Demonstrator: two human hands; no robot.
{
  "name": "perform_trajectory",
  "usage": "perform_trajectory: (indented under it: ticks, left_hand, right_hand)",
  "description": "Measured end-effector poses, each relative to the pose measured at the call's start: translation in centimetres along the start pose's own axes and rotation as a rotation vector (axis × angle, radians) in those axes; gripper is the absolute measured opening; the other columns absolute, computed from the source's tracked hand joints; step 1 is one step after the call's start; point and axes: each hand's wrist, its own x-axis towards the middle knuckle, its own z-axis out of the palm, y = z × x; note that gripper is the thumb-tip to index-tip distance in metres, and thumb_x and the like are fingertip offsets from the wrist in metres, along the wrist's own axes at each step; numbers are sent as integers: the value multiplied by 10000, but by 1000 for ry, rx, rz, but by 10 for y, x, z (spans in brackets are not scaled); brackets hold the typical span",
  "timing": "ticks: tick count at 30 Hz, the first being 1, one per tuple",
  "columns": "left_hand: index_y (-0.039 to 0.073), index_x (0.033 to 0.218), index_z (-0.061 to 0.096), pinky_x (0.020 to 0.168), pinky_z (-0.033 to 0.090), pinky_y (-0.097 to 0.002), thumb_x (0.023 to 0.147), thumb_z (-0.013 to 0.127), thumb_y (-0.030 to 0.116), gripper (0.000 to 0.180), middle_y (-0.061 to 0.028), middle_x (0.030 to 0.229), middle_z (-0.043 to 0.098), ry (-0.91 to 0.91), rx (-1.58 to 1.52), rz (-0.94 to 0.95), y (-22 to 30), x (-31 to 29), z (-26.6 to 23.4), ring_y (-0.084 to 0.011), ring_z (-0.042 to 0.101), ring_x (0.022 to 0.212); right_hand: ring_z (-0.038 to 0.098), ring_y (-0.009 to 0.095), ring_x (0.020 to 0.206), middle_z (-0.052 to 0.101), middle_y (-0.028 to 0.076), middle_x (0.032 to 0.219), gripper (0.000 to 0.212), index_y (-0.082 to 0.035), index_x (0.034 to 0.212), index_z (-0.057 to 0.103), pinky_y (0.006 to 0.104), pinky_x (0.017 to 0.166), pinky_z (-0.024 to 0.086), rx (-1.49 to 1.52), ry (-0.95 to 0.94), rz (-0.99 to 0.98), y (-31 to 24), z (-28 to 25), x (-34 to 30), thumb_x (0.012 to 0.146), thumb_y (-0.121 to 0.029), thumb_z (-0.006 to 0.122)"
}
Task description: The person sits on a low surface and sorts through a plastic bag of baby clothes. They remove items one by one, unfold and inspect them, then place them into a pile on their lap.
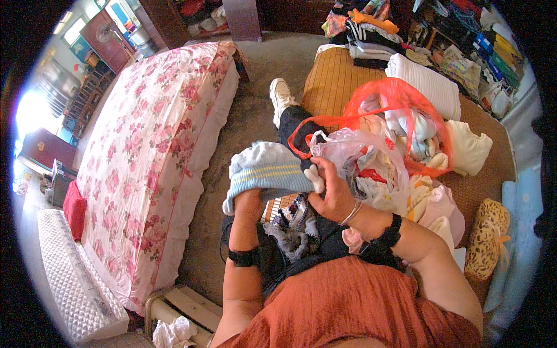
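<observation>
A light blue knitted hat with yellow stripes and a paler crown is up in front of me. My left hand reaches inside it from below, its fingers hidden by the knit. At the hat's right edge, my right hand pinches it with thumb and fingers beside a small white knobbed piece. A patterned knit piece with grey fluffy trim lies on my lap. To the right of my right hand is a translucent white plastic bag with clothing in it.
Behind it sits a red plastic bag of clothes on the matted bed. A folded white quilt, stacked clothes and a leopard-print bundle lie around. On the left stands a bed with a floral cover.
</observation>
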Motion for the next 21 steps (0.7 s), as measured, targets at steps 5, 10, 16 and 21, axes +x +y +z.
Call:
perform_trajectory:
  ticks: [5, 10, 16, 21]
  left_hand:
    - [99, 1428, 332, 1084, 314, -417, 955, 437, 340, 540, -97, 1423, 405, 121, 850, 390, -4, -19, 1, -269, 378, 1308]
    - [112, 1437, 282, 1099, 296, -424, 938, 437, 469, 633, -90, 1441, 370, 28, 514, 139, -25, -41, 4, -288, 367, 1307]
    - [113, 1383, 424, 1049, 359, -520, 843, 546, 522, 688, -157, 1389, 440, 14, -1471, 233, -52, -61, 0, -342, 441, 1254]
    - [102, 1332, 481, 1005, 382, -573, 856, 499, 543, 650, -155, 1381, 456, -99, -1668, 196, -27, -68, -4, -347, 458, 1233]
  right_hand:
    - [610, 342, 981, 597, 175, 1138, 505, -50, 1246, 492, 401, 840, 498, -138, -249, -262, -17, -7, -2, 767, -117, 639]
    - [628, 327, 885, 629, 139, 996, 484, -65, 1262, 487, 423, 774, 511, -59, -460, -440, -34, 24, -18, 822, -192, 646]
    - [641, 324, 824, 645, 144, 880, 326, -48, 1103, 582, 419, 710, 518, -75, -639, -216, -19, 24, -14, 857, -257, 631]
    - [575, 212, 1014, 577, 115, 1150, 592, -75, 1319, 433, 344, 885, 470, 282, -221, 223, 3, 8, 13, 833, -247, 724]
